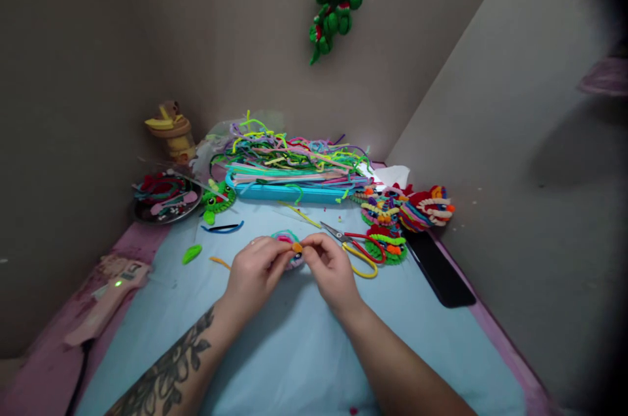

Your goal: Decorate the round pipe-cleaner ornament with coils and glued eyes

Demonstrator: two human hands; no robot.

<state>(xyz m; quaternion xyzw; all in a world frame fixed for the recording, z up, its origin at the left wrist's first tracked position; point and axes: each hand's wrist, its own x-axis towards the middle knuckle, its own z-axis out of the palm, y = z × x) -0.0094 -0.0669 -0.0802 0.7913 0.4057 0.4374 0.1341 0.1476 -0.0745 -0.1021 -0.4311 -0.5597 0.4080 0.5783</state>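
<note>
Both of my hands meet over the middle of the blue cloth. Between the fingertips of my left hand (260, 265) and my right hand (331, 265) sits a small orange pipe cleaner piece (297, 247), pinched from both sides. Right behind and below it is a round pipe cleaner figure (284, 237) in teal, pink and lilac with a dark eye, partly hidden by my fingers. Scissors (356, 249) with red and yellow handles lie to the right of my right hand, blades apart. A loose orange strip (220, 262) lies left of my left hand.
A blue tray (294, 193) heaped with pipe cleaners stands at the back. Finished colourful figures (424, 210) and a black phone (441, 269) lie right. At left are a metal plate (169, 212), a green figure (218, 199), a green leaf-shaped piece (191, 254) and a pink glue gun (110, 298) with a cord.
</note>
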